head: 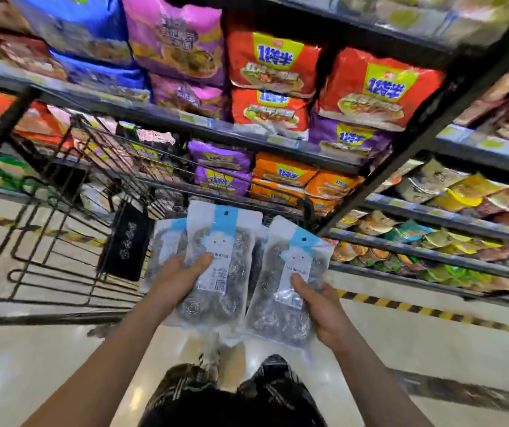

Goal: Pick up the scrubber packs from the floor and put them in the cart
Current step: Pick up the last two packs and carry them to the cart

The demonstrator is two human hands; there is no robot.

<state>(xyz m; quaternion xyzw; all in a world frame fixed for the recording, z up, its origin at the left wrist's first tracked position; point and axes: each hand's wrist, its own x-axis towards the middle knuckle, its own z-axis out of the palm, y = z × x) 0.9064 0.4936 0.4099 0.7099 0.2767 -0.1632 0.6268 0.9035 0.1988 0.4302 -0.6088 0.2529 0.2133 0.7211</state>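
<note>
My left hand (pixel 176 280) grips scrubber packs (pixel 219 241): clear bags of steel-wool scourers with a blue and white label, one in front and another (pixel 165 238) showing behind it. My right hand (pixel 318 303) holds one more such scrubber pack (pixel 293 272) by its lower edge. All are held up in front of me, just before the near end of the black wire cart (pixel 99 167), which stretches away to the upper left.
Shelves (pixel 247 135) stacked with bright noodle bags and cup noodles fill the top and right. A black bag (pixel 126 241) hangs at the cart's near end. Pale glossy floor (pixel 401 334) with yellow-black tape runs below; my patterned shorts (pixel 216 392) show at the bottom.
</note>
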